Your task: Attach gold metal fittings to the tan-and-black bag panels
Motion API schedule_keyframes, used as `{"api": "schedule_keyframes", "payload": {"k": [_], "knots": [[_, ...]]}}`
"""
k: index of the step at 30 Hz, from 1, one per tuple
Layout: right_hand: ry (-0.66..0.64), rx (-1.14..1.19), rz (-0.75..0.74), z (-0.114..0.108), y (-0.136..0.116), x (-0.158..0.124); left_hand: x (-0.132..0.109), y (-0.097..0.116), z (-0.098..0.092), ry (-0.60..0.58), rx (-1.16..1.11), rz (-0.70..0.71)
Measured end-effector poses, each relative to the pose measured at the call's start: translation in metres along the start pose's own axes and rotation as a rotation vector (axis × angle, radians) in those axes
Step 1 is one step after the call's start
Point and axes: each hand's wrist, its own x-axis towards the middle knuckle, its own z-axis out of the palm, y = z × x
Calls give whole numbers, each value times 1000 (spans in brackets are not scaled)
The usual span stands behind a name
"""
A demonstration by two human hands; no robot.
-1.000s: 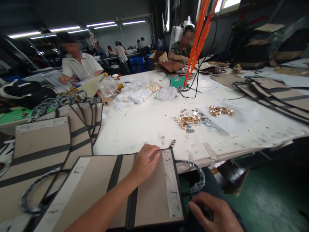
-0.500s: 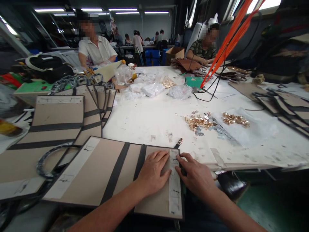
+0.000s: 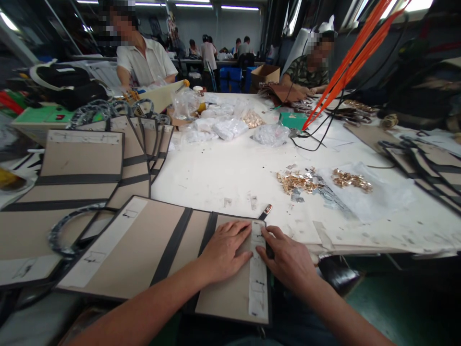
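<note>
A flat beige bag panel [image 3: 140,245] with dark cross bands lies in front of me, its right part reaching past the table edge. White strips with small stitched outlines run along both its ends. My left hand [image 3: 226,250] rests flat on the panel, fingers stretched toward the right-hand white strip [image 3: 257,276]. At that edge my right hand [image 3: 288,257] is curled, index finger and thumb on the strip's border; its other fingers are partly hidden. A dark tab with a gold-coloured metal fitting [image 3: 267,210] sticks out from the panel's far right corner.
More bag panels [image 3: 82,156] with wrapped handles are stacked at left, others [image 3: 428,163] at right. Gold metal pieces [image 3: 297,182] lie on the white table [image 3: 209,168]. Plastic bags [image 3: 230,127] sit farther back. Orange strands [image 3: 345,67] hang at right. Two people sit across the table.
The view has shifted slightly. Both hands keep nearly the same place on the panel, with the right fingers still at its edge. The person at back left has turned their head.
</note>
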Motion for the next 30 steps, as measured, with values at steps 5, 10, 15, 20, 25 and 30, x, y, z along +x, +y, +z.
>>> {"api": "schedule_keyframes", "payload": {"k": [5, 10, 15, 20, 25, 30], "knots": [[-38, 23, 8, -8, 1, 8, 4, -7, -4, -48, -2, 14], [-42, -3, 17, -7, 0, 10, 5, -2, -1, -12, -28, -9], [-55, -33, -5, -2, -2, 10, 4, 1, 1, -1, -14, -12], [-111, -93, -39, -7, -4, 17, 3, 1, 3, 1, 22, 2], [-170, -130, -77, -19, -8, 28, 5, 1, 5, -2, 56, 8], [-169, -145, -116, -26, -15, 32, 5, 1, 6, -2, 100, 22]]}}
